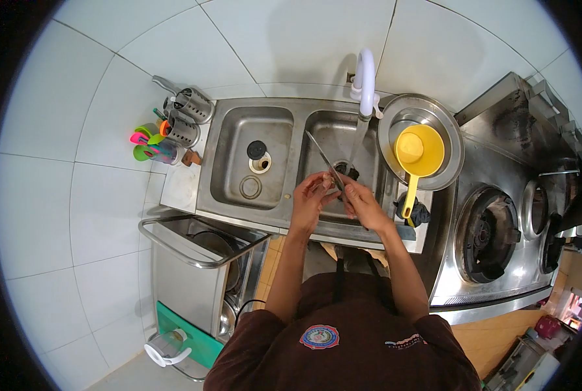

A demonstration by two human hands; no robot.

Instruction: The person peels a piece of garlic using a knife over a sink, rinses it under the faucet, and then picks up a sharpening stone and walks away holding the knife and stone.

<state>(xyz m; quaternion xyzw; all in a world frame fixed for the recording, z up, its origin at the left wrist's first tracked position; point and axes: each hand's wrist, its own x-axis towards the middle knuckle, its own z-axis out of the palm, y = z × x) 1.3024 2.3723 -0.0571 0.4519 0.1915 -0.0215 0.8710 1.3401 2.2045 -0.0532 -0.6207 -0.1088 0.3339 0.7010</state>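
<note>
Yellow dipper (428, 148) in metal bowl (454, 144). Stove (446, 283) at right with black burners (514, 236). Metal holders (195, 105) at left wall, bright utensils (155, 139) beside. Black stopper (257, 150) by drain (266, 164) in left basin (229, 163). White-handled jug (167, 347) near green board (203, 340).

One faucet (366, 81); near it, two basins (231, 140), two hands (311, 197), one knife (320, 152); right of it, one dipper (429, 151), one bowl (456, 153).

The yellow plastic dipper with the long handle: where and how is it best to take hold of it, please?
Probably by the long handle of the yellow plastic dipper, coming from the near side: it juts that way, past the rim of the round silver metal basin, as a narrow bar likely easy to close around. The bare right hand is nearer, but holds a long-bladed metal knife.
</note>
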